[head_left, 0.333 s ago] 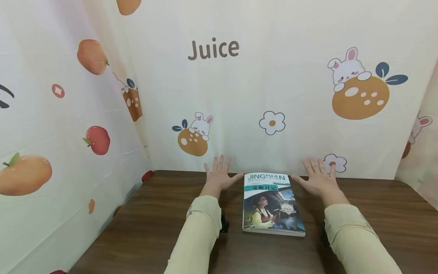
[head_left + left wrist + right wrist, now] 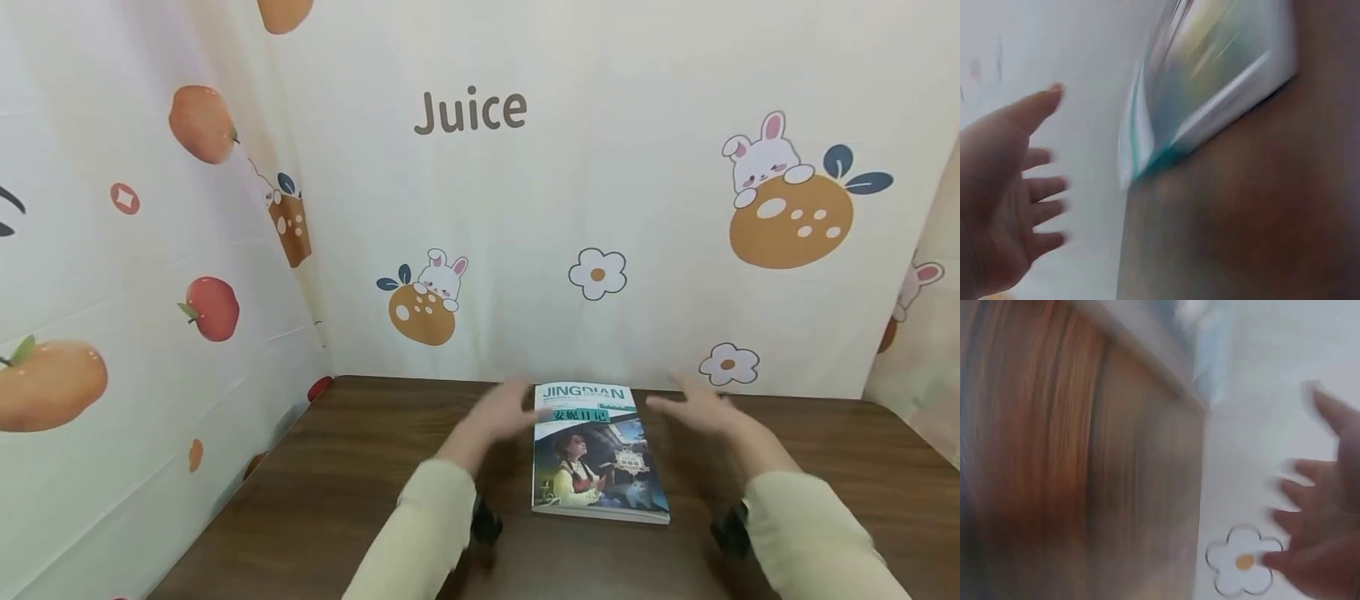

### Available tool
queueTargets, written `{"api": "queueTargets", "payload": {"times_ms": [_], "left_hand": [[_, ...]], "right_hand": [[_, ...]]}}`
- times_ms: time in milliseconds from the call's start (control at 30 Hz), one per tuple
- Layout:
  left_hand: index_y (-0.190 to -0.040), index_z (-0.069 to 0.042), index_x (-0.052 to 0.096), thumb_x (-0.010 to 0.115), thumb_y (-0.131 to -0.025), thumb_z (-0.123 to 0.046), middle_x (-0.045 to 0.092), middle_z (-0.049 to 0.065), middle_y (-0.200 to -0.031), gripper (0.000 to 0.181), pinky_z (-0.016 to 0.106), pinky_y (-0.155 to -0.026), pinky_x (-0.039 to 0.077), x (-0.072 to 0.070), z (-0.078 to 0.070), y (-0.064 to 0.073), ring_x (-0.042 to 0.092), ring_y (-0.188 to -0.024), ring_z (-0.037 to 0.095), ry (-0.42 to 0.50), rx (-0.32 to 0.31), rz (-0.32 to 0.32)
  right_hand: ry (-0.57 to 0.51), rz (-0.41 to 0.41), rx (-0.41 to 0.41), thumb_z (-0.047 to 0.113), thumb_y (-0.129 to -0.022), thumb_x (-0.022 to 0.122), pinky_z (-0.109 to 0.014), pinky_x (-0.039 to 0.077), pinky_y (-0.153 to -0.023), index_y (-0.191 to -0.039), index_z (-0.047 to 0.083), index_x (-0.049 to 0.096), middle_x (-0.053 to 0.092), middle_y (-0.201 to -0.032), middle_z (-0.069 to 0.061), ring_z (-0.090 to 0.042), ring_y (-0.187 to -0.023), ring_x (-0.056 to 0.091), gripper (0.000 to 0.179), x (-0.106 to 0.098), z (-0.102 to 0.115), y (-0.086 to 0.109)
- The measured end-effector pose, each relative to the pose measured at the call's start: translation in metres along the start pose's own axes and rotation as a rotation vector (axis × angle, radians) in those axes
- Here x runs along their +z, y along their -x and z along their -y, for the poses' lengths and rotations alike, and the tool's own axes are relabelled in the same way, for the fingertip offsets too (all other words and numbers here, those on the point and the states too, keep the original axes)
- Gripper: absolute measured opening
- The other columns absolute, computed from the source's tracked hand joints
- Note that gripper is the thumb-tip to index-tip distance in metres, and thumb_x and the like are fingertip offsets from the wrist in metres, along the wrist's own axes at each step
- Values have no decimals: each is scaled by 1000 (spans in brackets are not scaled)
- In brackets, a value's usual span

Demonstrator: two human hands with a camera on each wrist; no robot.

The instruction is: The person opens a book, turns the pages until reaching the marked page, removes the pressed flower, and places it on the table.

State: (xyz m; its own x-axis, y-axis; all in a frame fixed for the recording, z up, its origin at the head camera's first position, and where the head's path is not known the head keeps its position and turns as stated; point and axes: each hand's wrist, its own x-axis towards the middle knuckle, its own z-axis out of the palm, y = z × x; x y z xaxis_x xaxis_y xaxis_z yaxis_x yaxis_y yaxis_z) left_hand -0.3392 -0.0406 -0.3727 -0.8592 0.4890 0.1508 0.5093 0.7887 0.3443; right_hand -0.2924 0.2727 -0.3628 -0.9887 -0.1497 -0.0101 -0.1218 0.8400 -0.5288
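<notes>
A paperback book [image 2: 592, 458] lies flat on the brown wooden table [image 2: 337, 483], its illustrated cover facing up and the "JINGDIAN" title at the far end. My left hand [image 2: 495, 414] hovers by the book's upper left corner, its thumb near the cover's edge. On the other side, my right hand [image 2: 701, 410] is held a little apart from the book's upper right edge. Both hands are blurred and hold nothing. In the left wrist view the fingers [image 2: 1047, 185] are spread and loosely bent; the right wrist view shows similarly relaxed fingers [image 2: 1297, 487].
A pale curtain [image 2: 510, 208] printed with fruit, rabbits and flowers hangs right behind the table's far edge. Another printed curtain [image 2: 150, 292] runs along the left side. Dark straps or devices [image 2: 486, 521] sit at the wrists below the sleeves.
Both hands have turned from flat, palms down with fingers spread, to palms facing inward, and the forearms have drawn slightly back. The book stays in place on the table.
</notes>
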Motion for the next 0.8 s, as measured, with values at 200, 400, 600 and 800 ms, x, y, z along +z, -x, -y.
{"api": "queueTargets", "payload": {"times_ms": [200,400,600,800], "left_hand": [[-142,-19,38,57,-79,-63,33,-2,-146,79,35,-103,34,38,-41,52,30,-133,17,-9,208,270],[-140,-28,41,55,-72,-73,29,-7,-148,82,40,-107,27,56,-41,62,24,-136,18,-120,176,148],[-136,-29,47,59,-75,-66,31,-7,-147,73,48,-107,24,60,-33,56,22,-137,18,42,182,84],[-121,-26,61,60,-76,-63,45,-10,-137,58,45,-103,32,57,-30,56,35,-131,17,7,292,-20]], "right_hand": [[-300,294,-51,36,-86,63,-72,16,-94,-145,-2,19,9,-143,-38,-60,-127,7,83,33,-12,42],[-308,273,-115,29,-76,74,-82,0,-79,-146,3,18,-4,-142,-41,-70,-116,-13,94,55,-19,57],[-241,181,-201,27,-68,80,-78,-4,-85,-146,-1,15,0,-141,-42,-67,-120,-12,105,59,-22,57],[-219,153,-229,28,-68,81,-78,-3,-85,-144,-3,17,2,-141,-43,-68,-119,-10,105,60,-22,58]]}}
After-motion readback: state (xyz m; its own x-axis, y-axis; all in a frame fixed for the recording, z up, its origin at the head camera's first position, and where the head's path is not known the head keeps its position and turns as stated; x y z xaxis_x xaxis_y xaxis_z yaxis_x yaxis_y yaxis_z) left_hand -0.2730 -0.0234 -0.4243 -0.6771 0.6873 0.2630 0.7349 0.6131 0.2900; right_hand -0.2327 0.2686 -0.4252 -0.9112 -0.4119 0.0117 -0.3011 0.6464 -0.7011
